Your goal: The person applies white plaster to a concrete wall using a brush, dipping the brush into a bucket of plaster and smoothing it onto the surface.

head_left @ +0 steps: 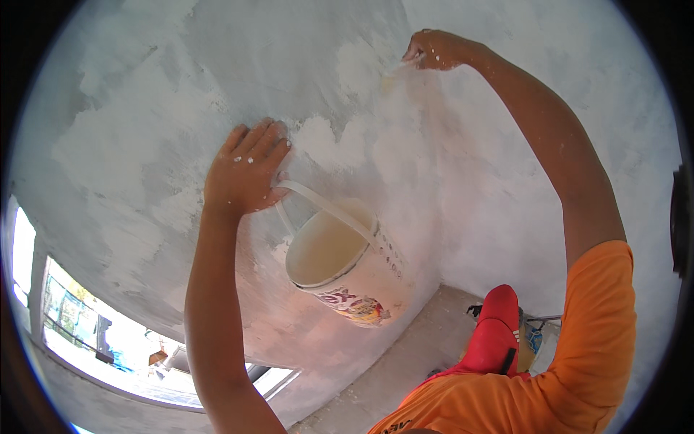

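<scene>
My left hand (pixel 246 166) lies with its fingers stretched against the patchy grey-and-white wall (pixel 144 181). Around its thumb hangs the white handle of a plastic bucket (pixel 383 278), which tilts against the wall below and to the right. Pale residue coats the inside of the bucket, and its outside carries a coloured print. Up high to the right, my right hand (pixel 442 50) is closed on a pale, blurred tool, seemingly a paintbrush (pixel 394 78), whose yellowish tip is at the wall. White specks dot both hands.
At the lower left, a window opening (pixel 108 340) lets in bright light. Two walls meet to the right of the bucket. Down on the grey floor (pixel 383 383), my red-clad leg (pixel 497 333) is beside partly hidden items. A dark object (pixel 679 220) sits at the right edge.
</scene>
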Tool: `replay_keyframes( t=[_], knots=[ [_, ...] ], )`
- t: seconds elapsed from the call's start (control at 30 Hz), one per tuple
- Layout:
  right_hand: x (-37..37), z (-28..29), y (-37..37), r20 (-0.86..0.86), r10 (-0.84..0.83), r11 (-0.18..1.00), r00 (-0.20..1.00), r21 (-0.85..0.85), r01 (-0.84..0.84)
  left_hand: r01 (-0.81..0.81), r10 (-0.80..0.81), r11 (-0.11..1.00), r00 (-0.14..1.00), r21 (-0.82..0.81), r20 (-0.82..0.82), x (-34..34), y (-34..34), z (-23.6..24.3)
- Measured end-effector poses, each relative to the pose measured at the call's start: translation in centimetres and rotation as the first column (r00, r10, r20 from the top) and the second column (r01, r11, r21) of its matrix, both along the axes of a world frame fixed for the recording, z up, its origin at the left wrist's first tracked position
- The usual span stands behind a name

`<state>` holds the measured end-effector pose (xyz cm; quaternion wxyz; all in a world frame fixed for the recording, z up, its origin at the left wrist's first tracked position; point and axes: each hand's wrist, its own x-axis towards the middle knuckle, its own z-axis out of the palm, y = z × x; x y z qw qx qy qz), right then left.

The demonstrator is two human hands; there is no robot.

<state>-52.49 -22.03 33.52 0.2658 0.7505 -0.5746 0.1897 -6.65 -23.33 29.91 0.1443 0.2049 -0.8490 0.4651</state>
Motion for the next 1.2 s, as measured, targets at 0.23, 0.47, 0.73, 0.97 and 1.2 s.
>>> replay_keyframes(
  t=[0.23,0.47,0.73,0.97,1.2],
  knots=[
    [-3.1,1.7,-1.8,0.263,0.056,0.748,0.963,-0.649,0.134,0.038,-0.038,0.999,0.999,-0.028,-0.007,-0.5,-0.6,-0.4],
    [12.8,-19.1,4.3,-0.009,-0.261,0.954,0.965,0.147,0.259,0.035,-0.036,0.999,0.999,-0.029,-0.028,0.5,-0.8,-0.9],
    [9.3,-19.3,3.0,0.027,-0.141,0.948,0.990,0.293,0.127,0.137,-0.137,0.991,0.989,0.008,-0.050,0.4,-0.9,-0.6],
    [5.1,-3.9,1.0,0.134,-0.159,0.938,0.978,-0.288,0.192,0.131,-0.133,0.990,0.990,-0.046,-0.053,-0.6,-0.7,-0.3],
    [12.8,-6.7,10.8,0.697,0.094,0.977,0.711,-0.200,0.067,0.210,-0.163,0.971,0.931,0.112,-0.328,-0.2,-0.2,-3.5]
  ],
)
